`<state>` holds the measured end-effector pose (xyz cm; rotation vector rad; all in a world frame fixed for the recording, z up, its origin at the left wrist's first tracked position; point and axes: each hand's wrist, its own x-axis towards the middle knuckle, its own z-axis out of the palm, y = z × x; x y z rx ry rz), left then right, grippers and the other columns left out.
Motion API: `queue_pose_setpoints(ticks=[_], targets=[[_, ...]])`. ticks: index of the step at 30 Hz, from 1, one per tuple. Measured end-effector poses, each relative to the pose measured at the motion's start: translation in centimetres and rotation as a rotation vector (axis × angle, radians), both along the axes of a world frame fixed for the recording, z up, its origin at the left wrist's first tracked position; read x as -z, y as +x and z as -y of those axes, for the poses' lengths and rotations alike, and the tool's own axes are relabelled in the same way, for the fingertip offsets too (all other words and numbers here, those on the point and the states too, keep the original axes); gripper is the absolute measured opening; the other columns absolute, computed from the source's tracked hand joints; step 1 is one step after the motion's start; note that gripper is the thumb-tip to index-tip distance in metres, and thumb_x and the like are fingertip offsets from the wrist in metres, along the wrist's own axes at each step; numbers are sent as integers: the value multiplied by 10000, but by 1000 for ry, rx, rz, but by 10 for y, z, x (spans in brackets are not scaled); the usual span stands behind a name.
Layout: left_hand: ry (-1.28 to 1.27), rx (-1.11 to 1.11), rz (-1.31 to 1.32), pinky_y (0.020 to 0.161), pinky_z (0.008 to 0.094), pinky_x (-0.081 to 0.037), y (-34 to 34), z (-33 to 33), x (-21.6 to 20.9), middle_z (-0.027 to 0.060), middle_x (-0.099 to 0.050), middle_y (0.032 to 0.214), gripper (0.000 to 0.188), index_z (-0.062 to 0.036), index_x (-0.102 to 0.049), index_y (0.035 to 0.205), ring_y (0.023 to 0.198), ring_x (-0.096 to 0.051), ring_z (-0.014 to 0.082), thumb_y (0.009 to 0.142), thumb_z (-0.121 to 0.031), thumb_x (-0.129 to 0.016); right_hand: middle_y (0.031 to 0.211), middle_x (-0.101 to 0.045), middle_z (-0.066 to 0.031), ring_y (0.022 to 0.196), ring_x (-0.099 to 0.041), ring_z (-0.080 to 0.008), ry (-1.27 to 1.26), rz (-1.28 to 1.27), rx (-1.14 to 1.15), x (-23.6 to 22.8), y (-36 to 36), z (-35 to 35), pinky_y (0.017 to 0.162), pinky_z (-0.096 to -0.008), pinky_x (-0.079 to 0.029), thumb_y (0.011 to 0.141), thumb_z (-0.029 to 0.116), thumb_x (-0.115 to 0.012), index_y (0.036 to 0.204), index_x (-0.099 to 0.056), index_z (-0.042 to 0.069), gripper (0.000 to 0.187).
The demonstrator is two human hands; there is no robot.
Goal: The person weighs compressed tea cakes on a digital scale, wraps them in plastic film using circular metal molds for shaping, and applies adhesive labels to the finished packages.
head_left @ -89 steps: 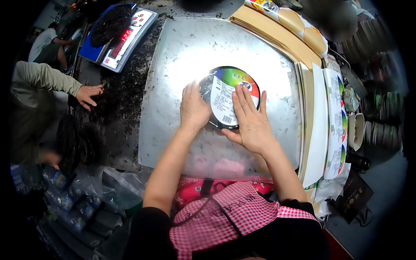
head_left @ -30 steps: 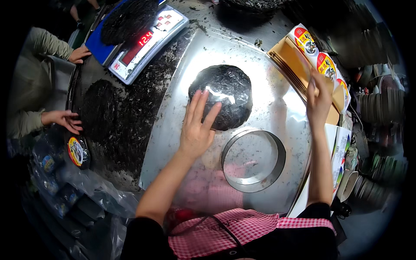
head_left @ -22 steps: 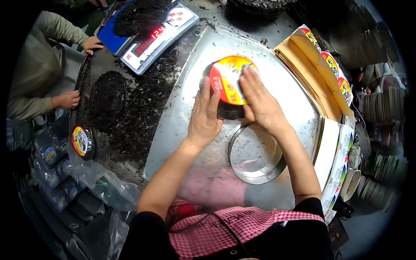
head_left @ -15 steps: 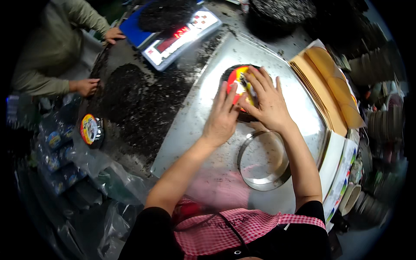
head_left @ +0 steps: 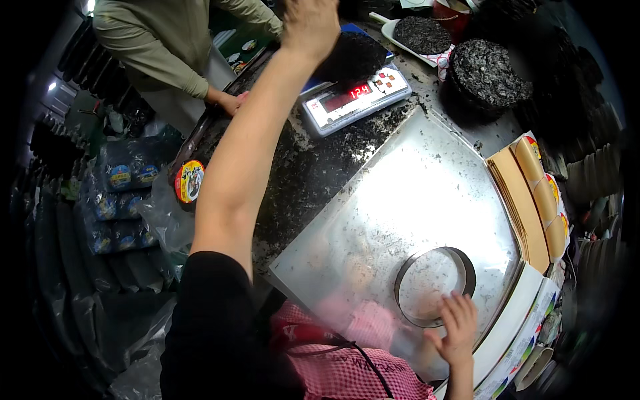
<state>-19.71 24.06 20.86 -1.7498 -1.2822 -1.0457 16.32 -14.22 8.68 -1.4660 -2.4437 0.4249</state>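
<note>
Ring (head_left: 469, 272) could be nudged by the right hand (head_left: 457, 327), fingers spread at its rim; the scale (head_left: 325, 121) could be jarred by the left hand (head_left: 311, 28). Left-hand grip cannot be told.

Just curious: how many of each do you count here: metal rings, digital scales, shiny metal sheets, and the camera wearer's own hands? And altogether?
Metal ring: 1
Digital scale: 1
Shiny metal sheet: 1
Wearer's own hands: 2 (left hand, right hand)
Total: 5
</note>
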Motion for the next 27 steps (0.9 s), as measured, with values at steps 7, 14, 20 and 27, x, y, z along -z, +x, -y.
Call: queue_pose_setpoints(ticks=[7, 14, 20, 27], targets=[[-121, 990, -101, 1007, 485, -326, 142, 245, 111, 168, -478, 1124, 298, -34, -498, 1081, 1122, -429, 355, 818, -151, -578, 910, -633, -66, 932, -599, -250, 147, 113, 94, 40, 11, 54, 956, -484, -402, 727, 90, -601, 899, -620, 53, 177], [-1128, 1261, -193, 888, 371, -405, 173, 438, 220, 50, -541, 947, 162, -103, -609, 911, 995, -523, 231, 775, -189, -591, 1202, -569, -114, 1052, -557, -221, 492, -361, 1052, 48, 86, 99, 944, -326, -429, 941, 14, -560, 1215, -547, -33, 279], [-1490, 1181, -235, 914, 400, -410, 177, 431, 215, 136, -594, 967, 159, -82, -647, 931, 1005, -559, 259, 848, -188, -563, 1154, -594, -112, 1066, -547, -229, 587, -499, 875, 34, 68, 126, 978, -358, -407, 951, -15, -510, 1199, -536, -55, 253], [-1724, 911, 946, 640, 317, -462, 177, 292, 204, 114, -621, 858, 155, -19, -628, 975, 748, -562, 189, 896, -115, -536, 915, -635, -96, 841, -618, -254, 421, 77, 73, 31, 1, 117, 749, -393, -454, 694, 132, -649, 929, -644, 67, 244]])
